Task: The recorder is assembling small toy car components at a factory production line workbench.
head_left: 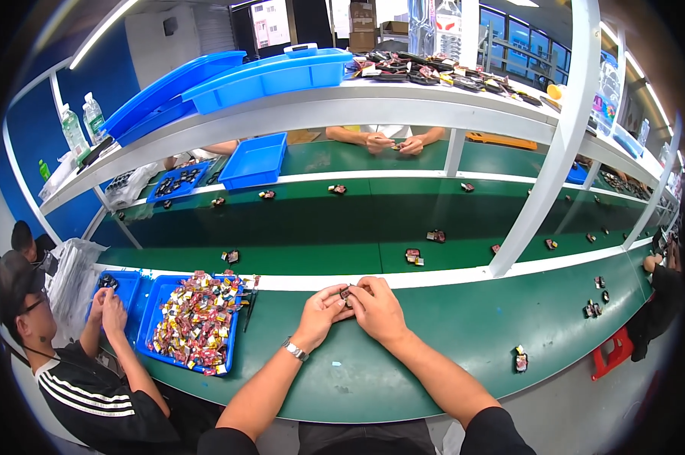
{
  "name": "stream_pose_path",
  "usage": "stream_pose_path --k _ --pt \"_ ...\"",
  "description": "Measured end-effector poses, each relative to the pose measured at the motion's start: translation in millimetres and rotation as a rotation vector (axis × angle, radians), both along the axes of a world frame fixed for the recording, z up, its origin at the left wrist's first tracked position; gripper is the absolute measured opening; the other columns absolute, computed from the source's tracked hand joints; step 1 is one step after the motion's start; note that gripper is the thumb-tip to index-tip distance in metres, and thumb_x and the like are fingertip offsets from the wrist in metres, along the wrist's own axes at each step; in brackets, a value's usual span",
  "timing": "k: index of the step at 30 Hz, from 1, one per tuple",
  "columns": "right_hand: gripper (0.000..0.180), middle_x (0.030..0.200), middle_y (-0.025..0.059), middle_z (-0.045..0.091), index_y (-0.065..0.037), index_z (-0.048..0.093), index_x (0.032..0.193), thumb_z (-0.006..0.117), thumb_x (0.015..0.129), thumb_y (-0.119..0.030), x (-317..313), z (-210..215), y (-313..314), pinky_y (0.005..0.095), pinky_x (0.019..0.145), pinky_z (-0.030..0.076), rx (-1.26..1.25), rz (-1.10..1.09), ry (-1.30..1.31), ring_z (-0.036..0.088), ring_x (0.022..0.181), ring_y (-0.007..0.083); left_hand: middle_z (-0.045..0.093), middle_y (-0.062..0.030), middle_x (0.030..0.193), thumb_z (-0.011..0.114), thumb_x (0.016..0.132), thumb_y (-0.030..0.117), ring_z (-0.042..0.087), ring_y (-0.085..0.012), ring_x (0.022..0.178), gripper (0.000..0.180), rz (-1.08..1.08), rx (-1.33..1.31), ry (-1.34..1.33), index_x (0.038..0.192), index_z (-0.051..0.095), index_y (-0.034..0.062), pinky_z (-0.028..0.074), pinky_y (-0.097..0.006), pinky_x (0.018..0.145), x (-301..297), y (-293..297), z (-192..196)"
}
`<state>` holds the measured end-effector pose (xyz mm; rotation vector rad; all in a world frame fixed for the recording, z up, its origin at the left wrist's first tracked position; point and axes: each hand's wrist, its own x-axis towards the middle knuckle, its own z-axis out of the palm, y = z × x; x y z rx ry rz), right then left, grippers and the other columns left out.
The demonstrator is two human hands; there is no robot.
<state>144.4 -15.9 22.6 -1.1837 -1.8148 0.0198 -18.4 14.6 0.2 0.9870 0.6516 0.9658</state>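
Observation:
Over the green table (403,364) my two hands meet in front of me. My left hand (323,312) and my right hand (377,307) pinch a small dark part (346,294) between their fingertips. The fingers cover most of it, so its exact kind cannot be made out. To the left of my hands stands a blue tray (226,367), heaped with small pieces in red, yellow and white (194,322). Thin dark tools (250,307) lie at its right side. A similar small piece (520,359) rests alone on the table to my right.
A co-worker (92,379) sits at left, handling something by another blue tray (136,292). Beyond a white rail (426,281), small parts (414,256) dot a green belt. Slanting white posts (547,152) hold a shelf with blue bins (270,80). Another person's hands (395,144) work opposite.

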Motion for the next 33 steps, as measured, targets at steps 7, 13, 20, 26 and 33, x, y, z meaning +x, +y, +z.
stream_pose_path --k 7,13,20,26,33 --pt "0.019 0.096 0.0071 0.06 -0.003 0.067 0.098 0.067 0.08 -0.006 -6 -4 1 0.0359 0.073 0.054 0.017 -0.074 -0.088 0.06 0.09 0.0252 0.062 -0.0151 0.119 0.051 0.097 0.001 0.064 -0.0211 0.107 0.036 0.012 0.017 0.029 0.132 0.044 -0.0068 0.056 -0.036 0.093 -1 1 -3" --pt "0.018 0.093 0.0069 0.063 -0.004 0.067 0.095 0.07 0.077 -0.004 1 -12 7 0.0351 0.073 0.054 0.099 -0.006 -0.119 0.062 0.086 0.0247 0.062 -0.0147 0.118 0.05 0.097 -0.001 0.065 -0.0219 0.104 0.034 0.036 0.009 0.026 0.13 0.046 -0.0061 0.057 -0.036 0.092 0 0 -5" --pt "0.022 0.094 0.0065 0.063 -0.003 0.066 0.094 0.066 0.073 -0.005 -2 -11 7 0.0331 0.071 0.054 0.161 -0.047 -0.224 0.062 0.085 0.0235 0.061 -0.0164 0.12 0.047 0.097 -0.004 0.065 -0.0217 0.105 0.034 0.061 0.021 0.085 0.131 0.045 -0.0073 0.057 -0.035 0.093 3 -1 -2" --pt "0.021 0.094 0.0055 0.063 -0.004 0.066 0.094 0.065 0.073 -0.007 3 -16 8 0.0323 0.07 0.054 0.174 0.016 -0.237 0.062 0.085 0.0218 0.06 -0.0173 0.121 0.046 0.097 -0.006 0.064 -0.023 0.108 0.033 0.076 0.014 0.092 0.13 0.045 -0.0092 0.056 -0.036 0.094 2 -2 -2" --pt "0.02 0.099 0.0073 0.063 -0.004 0.067 0.093 0.067 0.074 -0.007 2 -17 9 0.0348 0.079 0.053 0.216 0.0 -0.261 0.061 0.092 0.0232 0.063 -0.0165 0.115 0.047 0.097 -0.004 0.065 -0.0213 0.102 0.033 0.089 0.024 0.091 0.129 0.045 -0.0079 0.057 -0.033 0.089 3 0 -6"
